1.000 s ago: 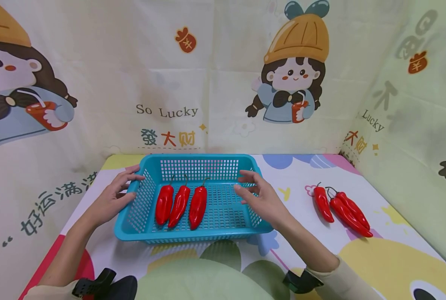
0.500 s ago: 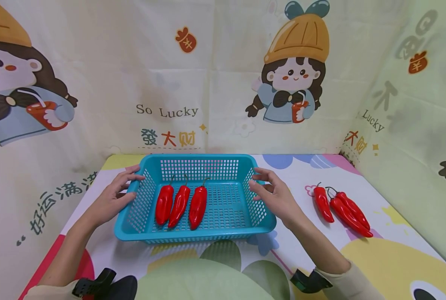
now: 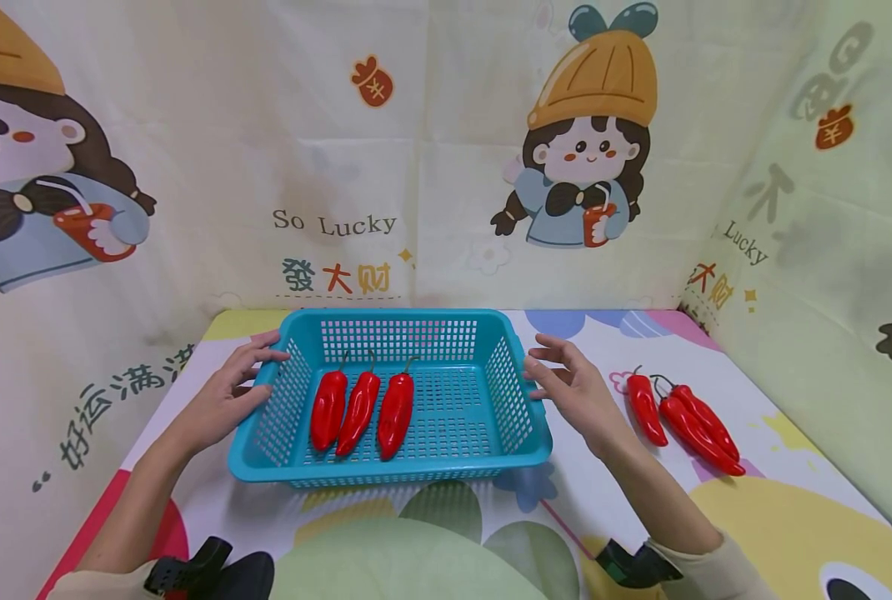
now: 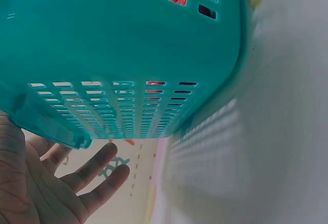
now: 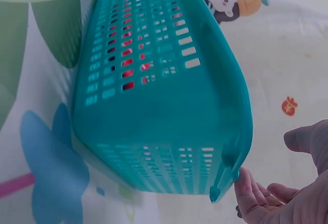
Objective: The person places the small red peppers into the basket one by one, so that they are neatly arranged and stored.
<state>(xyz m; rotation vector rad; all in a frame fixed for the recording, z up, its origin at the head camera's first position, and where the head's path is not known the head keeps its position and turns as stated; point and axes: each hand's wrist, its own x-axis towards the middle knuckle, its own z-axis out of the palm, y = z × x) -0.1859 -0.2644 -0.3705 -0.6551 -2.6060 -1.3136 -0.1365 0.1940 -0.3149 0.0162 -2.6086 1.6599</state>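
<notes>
A blue-green plastic basket (image 3: 446, 467) with pierced walls stands on the table. Three red chili peppers (image 3: 397, 417) lie side by side in its left half, stems toward the back. My left hand (image 3: 224, 396) rests at the left rim, thumb and fingertips reaching over it; in the left wrist view some of its fingers (image 4: 105, 188) stretch out straight, clear of the wall. On the opposite side my right hand (image 3: 577, 396) holds nothing. Its fingers are loosely bent beside the right rim, and a fingertip looks close to or touching the rim in the right wrist view.
Three more red chili peppers (image 3: 697, 433) lie on the patterned tablecloth (image 3: 588, 325) right of the basket. A printed cloth wall (image 3: 453, 183) stands right behind the basket, with further cloth walls at both sides.
From over the basket's right end, my right hand has moved right, out past the rim. The left hand, the basket and all the peppers have stayed in place.
</notes>
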